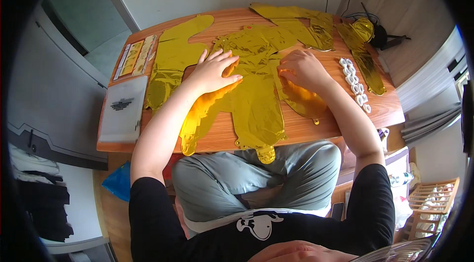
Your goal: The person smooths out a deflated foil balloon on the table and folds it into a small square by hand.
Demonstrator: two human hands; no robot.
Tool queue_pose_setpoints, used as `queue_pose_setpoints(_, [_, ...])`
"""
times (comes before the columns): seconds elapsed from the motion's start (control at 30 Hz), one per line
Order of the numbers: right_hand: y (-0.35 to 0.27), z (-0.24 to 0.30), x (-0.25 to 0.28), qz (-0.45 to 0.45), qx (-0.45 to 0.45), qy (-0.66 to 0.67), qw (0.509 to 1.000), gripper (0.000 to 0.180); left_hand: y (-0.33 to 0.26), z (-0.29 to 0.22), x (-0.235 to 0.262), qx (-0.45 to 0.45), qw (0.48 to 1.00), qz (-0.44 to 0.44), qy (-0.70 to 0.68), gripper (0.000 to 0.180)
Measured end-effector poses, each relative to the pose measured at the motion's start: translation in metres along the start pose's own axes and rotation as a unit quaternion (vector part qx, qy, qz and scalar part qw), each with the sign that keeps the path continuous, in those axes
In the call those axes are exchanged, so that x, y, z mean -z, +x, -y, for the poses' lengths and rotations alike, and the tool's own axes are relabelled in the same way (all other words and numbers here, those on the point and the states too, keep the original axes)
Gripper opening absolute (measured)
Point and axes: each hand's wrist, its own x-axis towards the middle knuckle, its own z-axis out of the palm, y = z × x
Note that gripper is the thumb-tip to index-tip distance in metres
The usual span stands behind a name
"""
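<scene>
Flat gold foil balloons lie spread over the wooden table. My left hand (216, 73) rests palm down with its fingers spread, on the left side of the middle foil balloon (257, 106). On the other side, my right hand (303, 69) has its fingers bent and drawn together at the edge of the foil; its fingertips are partly hidden. Below that hand, a rounded piece of foil balloon (308, 105) shows an orange sheen. The middle balloon is creased, and its lower tab hangs past the table's near edge.
Another foil balloon (170, 50) lies at the left, near a clear bag (123, 114) and printed cards (132, 58). White ring-shaped rolls (353, 82) line the right side. A foil strip (368, 64) and a black device with cables (379, 36) sit at the far right.
</scene>
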Motion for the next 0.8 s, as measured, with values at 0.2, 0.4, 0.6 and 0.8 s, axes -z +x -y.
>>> queue_pose_setpoints(0.2, [0.000, 0.013, 0.012, 0.063, -0.030, 0.042, 0.997, 0.035, -0.002, 0.000, 0.004, 0.023, 1.000, 0.005, -0.001, 0.078])
queue_pose_setpoints(0.4, [0.000, 0.016, 0.009, 0.054, -0.050, 0.040, 0.996, 0.040, -0.004, -0.004, 0.002, 0.020, 1.000, -0.006, -0.007, 0.077])
queue_pose_setpoints(0.6, [-0.002, 0.015, 0.006, 0.042, -0.064, 0.049, 0.996, 0.041, -0.003, -0.001, 0.000, 0.027, 0.999, -0.017, -0.004, 0.079])
queue_pose_setpoints(0.8, [-0.002, 0.016, 0.002, 0.031, -0.075, 0.050, 0.995, 0.041, 0.002, 0.013, -0.003, 0.021, 0.998, -0.023, -0.055, 0.080])
